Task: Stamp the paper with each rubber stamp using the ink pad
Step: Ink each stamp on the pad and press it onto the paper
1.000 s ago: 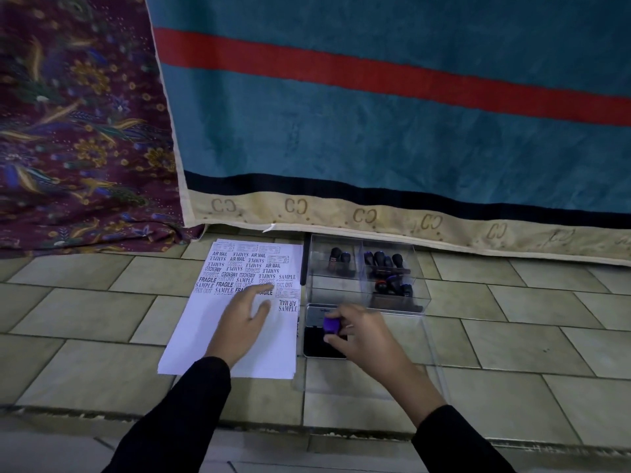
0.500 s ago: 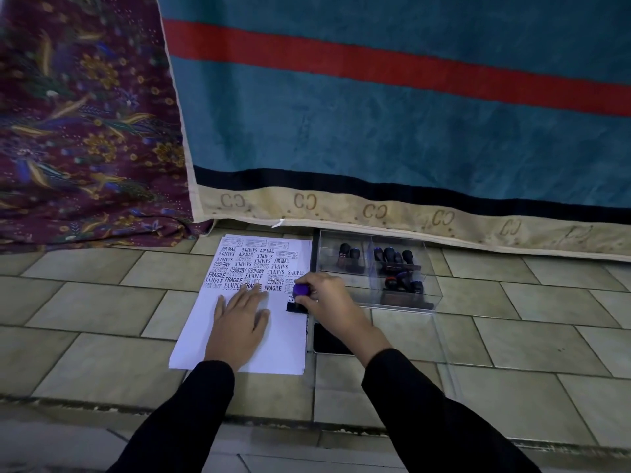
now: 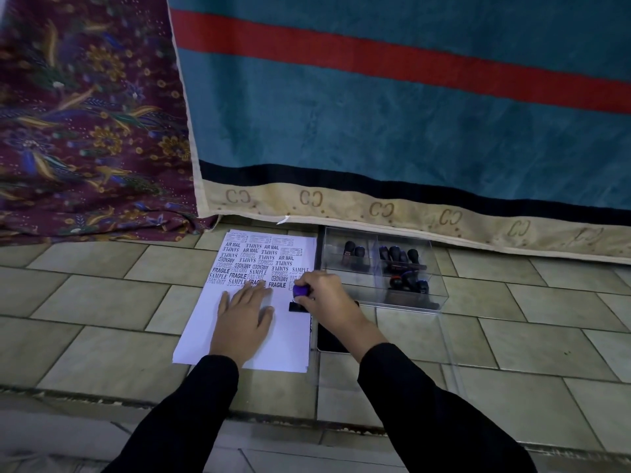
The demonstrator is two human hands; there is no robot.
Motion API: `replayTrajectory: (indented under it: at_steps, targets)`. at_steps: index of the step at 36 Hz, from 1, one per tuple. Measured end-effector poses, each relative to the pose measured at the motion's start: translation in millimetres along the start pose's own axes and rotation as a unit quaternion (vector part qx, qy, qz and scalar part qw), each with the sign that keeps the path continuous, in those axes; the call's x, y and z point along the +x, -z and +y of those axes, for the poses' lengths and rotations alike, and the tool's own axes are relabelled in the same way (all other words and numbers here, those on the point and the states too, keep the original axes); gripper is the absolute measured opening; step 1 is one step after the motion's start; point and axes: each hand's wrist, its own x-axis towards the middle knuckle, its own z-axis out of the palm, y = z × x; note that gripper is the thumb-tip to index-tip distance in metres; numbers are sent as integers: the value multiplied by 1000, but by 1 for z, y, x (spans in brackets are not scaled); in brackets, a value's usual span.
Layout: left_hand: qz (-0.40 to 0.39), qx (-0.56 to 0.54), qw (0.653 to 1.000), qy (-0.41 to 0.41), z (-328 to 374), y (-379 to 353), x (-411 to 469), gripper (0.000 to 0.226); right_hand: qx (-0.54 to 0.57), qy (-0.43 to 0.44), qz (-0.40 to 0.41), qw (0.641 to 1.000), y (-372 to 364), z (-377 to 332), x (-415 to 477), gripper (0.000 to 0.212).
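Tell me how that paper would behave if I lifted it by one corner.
The paper would probably flop and droop, since it lies thin and flat. It looks light and apt to slide on the smooth tiles, which may be why the left hand presses flat on it.

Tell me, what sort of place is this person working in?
Most likely a room in a home, with the work done on the floor: the stamped paper lies on beige floor tiles, and a teal blanket with a red stripe and a maroon floral cloth hang right behind it.
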Motion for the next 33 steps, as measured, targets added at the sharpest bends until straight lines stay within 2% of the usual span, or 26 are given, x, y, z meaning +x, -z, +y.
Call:
replayTrajectory:
  at_steps: [7, 14, 18, 22, 24, 27, 30, 33]
  targets:
    - [-8, 27, 1000, 12, 15, 10, 11, 40, -14, -22, -12, 1000, 3, -3, 8, 24]
    - [49, 32, 997, 39, 20, 5, 17, 25, -28, -17, -18, 999, 2, -2, 5, 23]
    - [81, 29, 995, 47, 20, -2, 16, 23, -19, -8, -5, 1000, 1, -3, 2, 21]
    - [96, 32, 994, 45, 20, -6, 16, 33, -17, 0, -18, 1000, 5, -1, 2, 26]
    - [101, 30, 994, 43, 19, -7, 16, 34, 14, 1, 6, 1000, 10, -1, 3, 29]
    - [101, 22, 994, 44, 18, -7, 14, 38, 98, -13, 110, 989, 32, -1, 5, 30]
    - [104, 16, 993, 46, 19, -7, 14, 42, 116, -10, 196, 974, 57, 11, 14, 29]
    - [104, 15, 993, 45, 18, -7, 15, 42, 93, -48, 203, 974, 71, 31, 23, 28]
